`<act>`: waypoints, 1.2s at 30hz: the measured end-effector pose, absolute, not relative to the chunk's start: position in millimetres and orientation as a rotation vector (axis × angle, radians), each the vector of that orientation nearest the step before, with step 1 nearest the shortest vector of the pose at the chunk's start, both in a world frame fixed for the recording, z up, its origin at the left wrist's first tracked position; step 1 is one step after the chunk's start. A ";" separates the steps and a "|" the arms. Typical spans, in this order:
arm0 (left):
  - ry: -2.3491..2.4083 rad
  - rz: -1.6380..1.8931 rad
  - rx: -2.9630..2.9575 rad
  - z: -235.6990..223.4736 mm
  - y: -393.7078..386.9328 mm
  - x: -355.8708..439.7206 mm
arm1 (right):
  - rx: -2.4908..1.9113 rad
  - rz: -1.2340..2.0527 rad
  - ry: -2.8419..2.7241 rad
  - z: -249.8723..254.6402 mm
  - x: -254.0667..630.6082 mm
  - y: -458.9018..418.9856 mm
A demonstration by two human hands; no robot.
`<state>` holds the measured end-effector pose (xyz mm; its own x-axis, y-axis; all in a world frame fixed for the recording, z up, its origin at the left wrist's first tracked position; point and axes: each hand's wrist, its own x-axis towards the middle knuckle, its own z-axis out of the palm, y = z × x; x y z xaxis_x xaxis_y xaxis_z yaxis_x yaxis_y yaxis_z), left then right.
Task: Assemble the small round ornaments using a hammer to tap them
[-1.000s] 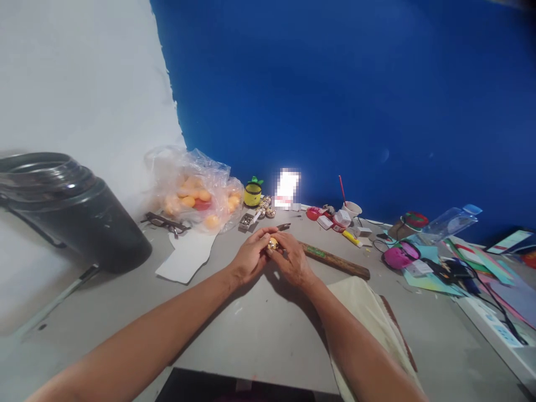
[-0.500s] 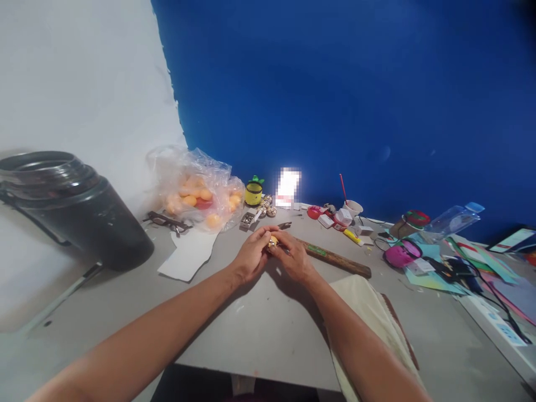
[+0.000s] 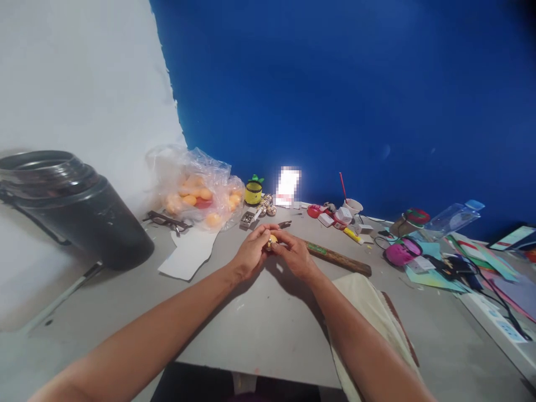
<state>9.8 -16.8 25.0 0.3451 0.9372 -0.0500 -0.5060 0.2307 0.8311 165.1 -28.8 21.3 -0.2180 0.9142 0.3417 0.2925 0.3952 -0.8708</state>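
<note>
Both my left hand and my right hand are closed around a small orange ball above the grey table. Shiny metal studs show on the ball's near side; the fingers cover most of the rest. My right thumb and fingertips press at its studded part, while my left fingers cradle it from the other side. Just behind the hands lies a hammer with a wooden handle, its claw partly showing. A small box of metal pieces and several studded balls sit farther back.
A plastic bag of orange balls stands at back left, near glasses and white paper. A large dark flask leans at left. At right are a cream cloth, a paper cup and a power strip.
My right fingers and thumb have shifted slightly over the ball, covering more of its studs. My left hand stays nearly still.
</note>
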 end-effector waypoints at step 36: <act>0.505 0.936 0.632 32.7 -2.6 -4.7 | -2.001 0.073 -2.038 10.3 196.1 -14.4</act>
